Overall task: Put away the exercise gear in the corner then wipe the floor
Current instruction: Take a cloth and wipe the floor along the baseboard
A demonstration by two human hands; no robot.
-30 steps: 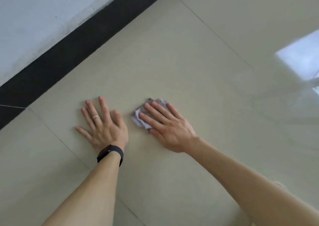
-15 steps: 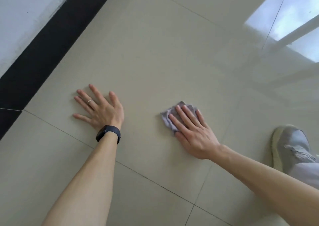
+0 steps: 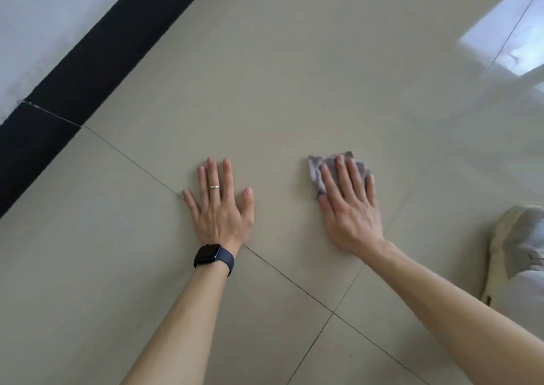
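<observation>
Right hand [image 3: 350,208], flat with fingers spread, presses the cloth [image 3: 321,168] to the floor [image 3: 294,75]; it has slid toward 3 o'clock from the left hand [image 3: 220,208], flat, empty, bracing. Wiping underway; no exercise gear visible.

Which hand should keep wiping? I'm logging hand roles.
Right. The right hand lies flat on the cloth; the left hand is bare, spread on the floor, probably bracing.

I count two hands: left hand [image 3: 221,208], right hand [image 3: 350,208]. One cloth [image 3: 319,168]. One watch [image 3: 212,255]. One ring [image 3: 214,187]. One shoe [image 3: 513,243].
</observation>
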